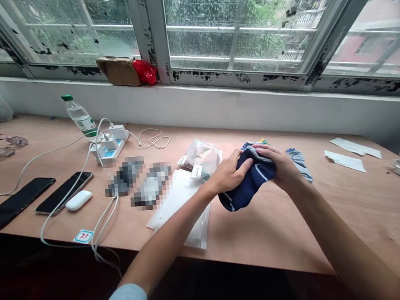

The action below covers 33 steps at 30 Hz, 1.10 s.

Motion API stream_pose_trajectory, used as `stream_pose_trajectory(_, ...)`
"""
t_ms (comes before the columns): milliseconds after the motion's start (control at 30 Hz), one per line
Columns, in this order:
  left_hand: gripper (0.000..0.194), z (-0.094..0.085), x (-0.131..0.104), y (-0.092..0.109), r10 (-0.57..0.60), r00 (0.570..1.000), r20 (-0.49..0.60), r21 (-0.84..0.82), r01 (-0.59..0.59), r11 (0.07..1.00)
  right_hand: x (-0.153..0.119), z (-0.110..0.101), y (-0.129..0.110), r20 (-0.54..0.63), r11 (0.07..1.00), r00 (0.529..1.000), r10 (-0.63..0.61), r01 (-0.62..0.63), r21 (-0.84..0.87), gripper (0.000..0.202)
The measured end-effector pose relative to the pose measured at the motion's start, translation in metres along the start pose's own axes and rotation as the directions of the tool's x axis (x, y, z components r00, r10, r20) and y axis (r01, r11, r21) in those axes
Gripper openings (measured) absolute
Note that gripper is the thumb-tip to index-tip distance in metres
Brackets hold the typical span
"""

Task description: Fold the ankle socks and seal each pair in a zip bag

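Above the table, both of my hands grip a navy blue sock (247, 183) with pale stripes along its edges. My left hand (230, 171) pinches its upper left side, thumb across the cloth. On the other side, my right hand (278, 162) is wrapped round the top right, its fingers partly hidden by the fabric. Behind my right hand a grey-blue striped sock (299, 163) lies on the table. More coloured cloth shows just behind the held sock, mostly covered. To the left are clear plastic bags (202, 156), one with a white tag, on top of flat translucent sleeves (171, 201).
White paper strips (345, 160) lie on the right of the wooden table (376, 209). At left are phones (65, 192), a white earbud case (79, 200), cables, a power strip (110, 146) and a leaning water bottle (79, 114). A cardboard box (118, 71) sits on the sill.
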<state>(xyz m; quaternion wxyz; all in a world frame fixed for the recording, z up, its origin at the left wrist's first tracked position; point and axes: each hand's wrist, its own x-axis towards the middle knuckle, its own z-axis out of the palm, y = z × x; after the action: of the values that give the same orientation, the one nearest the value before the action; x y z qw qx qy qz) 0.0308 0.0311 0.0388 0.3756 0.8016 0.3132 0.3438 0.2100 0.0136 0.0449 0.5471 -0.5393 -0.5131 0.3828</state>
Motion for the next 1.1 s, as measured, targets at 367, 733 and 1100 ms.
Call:
stream_pose_trajectory(367,0.026,0.033,-0.018,-0.033,-0.294,0.954,-0.058,0.679,0.254,0.689,-0.005,0.011,0.076,0.401,0.749,0.867,-0.296,0.471,-0.466,0.026)
stream_pose_trajectory(733,0.024,0.036,-0.016,-0.041,-0.156,0.986,-0.05,0.736,0.142,0.662,-0.013,0.02,0.09,0.328,0.531,0.864,-0.383,0.496,-0.687,0.017)
stream_pose_trajectory(1100,0.023,0.024,-0.023,-0.031,-0.115,0.993,-0.003,0.711,0.083,0.699,-0.013,0.016,0.092,0.351,0.523,0.844,-0.406,0.53,-0.668,0.015)
